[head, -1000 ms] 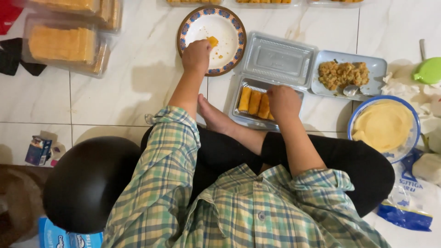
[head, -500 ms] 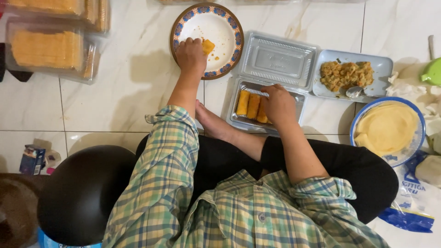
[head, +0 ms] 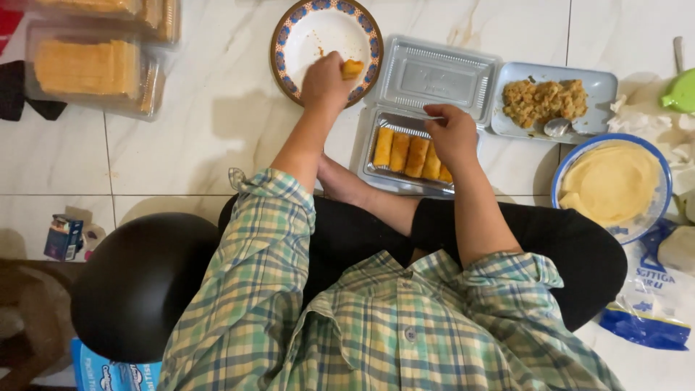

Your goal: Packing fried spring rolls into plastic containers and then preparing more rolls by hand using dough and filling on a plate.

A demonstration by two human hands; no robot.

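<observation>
A golden roll (head: 352, 69) is pinched in the fingers of the left hand (head: 324, 81) over the patterned plate (head: 304, 32) at twelve o'clock, while the right hand (head: 450, 132) rests curled, holding nothing, on the clear tray (head: 434, 72) of rolls (head: 409, 153) at one o'clock. The roll is best gripped lightly and kept level — a harder squeeze would likely crush it. Bare floor (head: 210, 108) lies open at ten o'clock, but the filling dish (head: 601, 83) and wrapper bowl (head: 655, 210) crowd the tray's edge at two.

White marble-look tile floor (head: 217, 130), grey grout lines, even light

Clear clamshell box (head: 427, 108) centre, open; clear tubs (head: 94, 69) top left; small carton (head: 64, 237) left; white-blue bag (head: 651, 304) right.
</observation>
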